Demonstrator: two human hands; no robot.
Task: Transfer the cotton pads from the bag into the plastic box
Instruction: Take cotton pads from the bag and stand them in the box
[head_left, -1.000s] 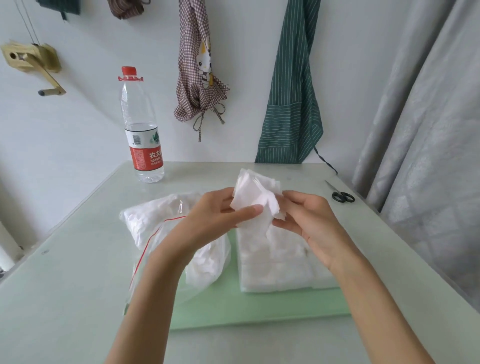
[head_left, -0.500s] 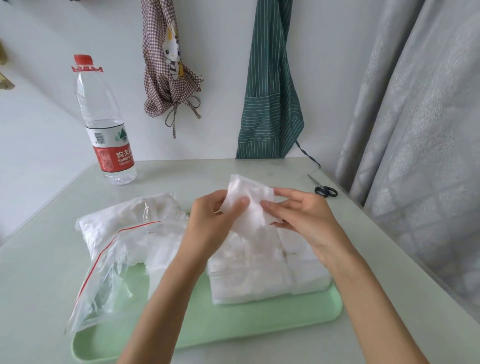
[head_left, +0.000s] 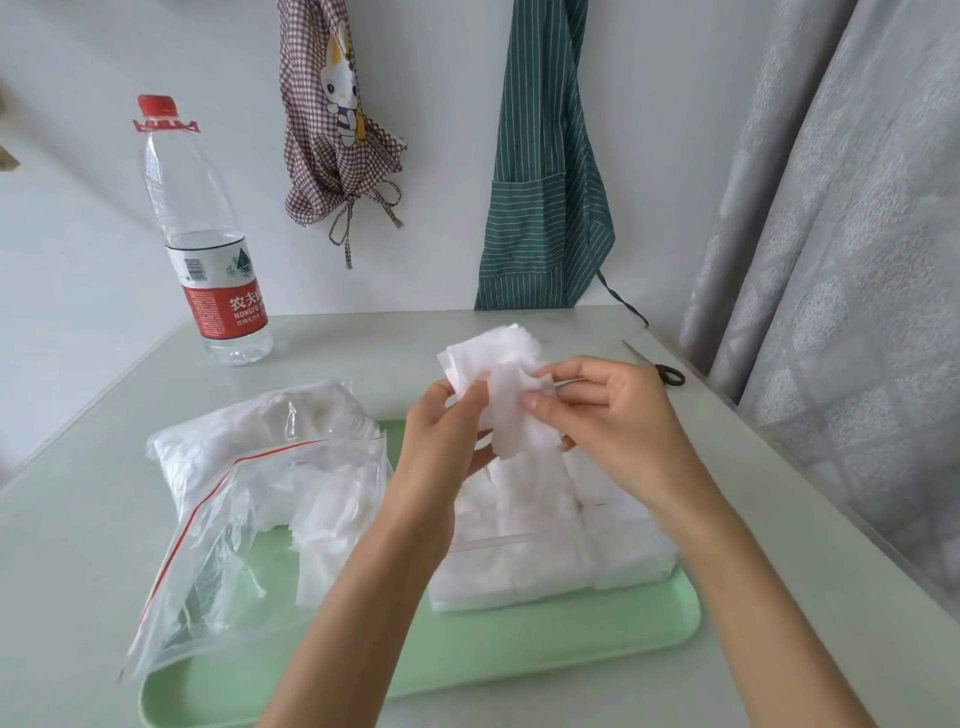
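Left hand (head_left: 447, 441): fingers curled, thumb and fingertips pinching the lower left edge of a small stack of pads (head_left: 498, 384) held up over the box. I read this as a firm pinch, not a full wrap.

Right hand (head_left: 608, 421): thumb and forefinger pinching the right side of the same stack, other fingers loosely curled behind it. Both hands meet on the pads, touching or nearly so.

Pads in hand: white, roughly rectangular, fanned at the top rather than squared. Long axis near upright, leaning slightly left and away from me; the fanned end points up toward the wall, the lower end down toward the box.

Box (head_left: 545, 566): clear plastic, directly below the hands on a green tray (head_left: 519, 660), already packed with rows of pads. Its walls are hard to make out against the white.

Bag (head_left: 249, 499): clear zip bag with a red seal line, left of the box, mouth open toward me, partly on the tray, more pads inside.

Worktop (head_left: 78, 545): a water bottle (head_left: 205, 234) stands at the far left, well apart; scissors (head_left: 660, 369) lie at the far right edge.

Risks, as I judge them: the fanned stack may shed loose pads onto the tray if either pinch eases; set down unsquared, it may ride over the rows already in the box; the light bag could slide under a brushing forearm.
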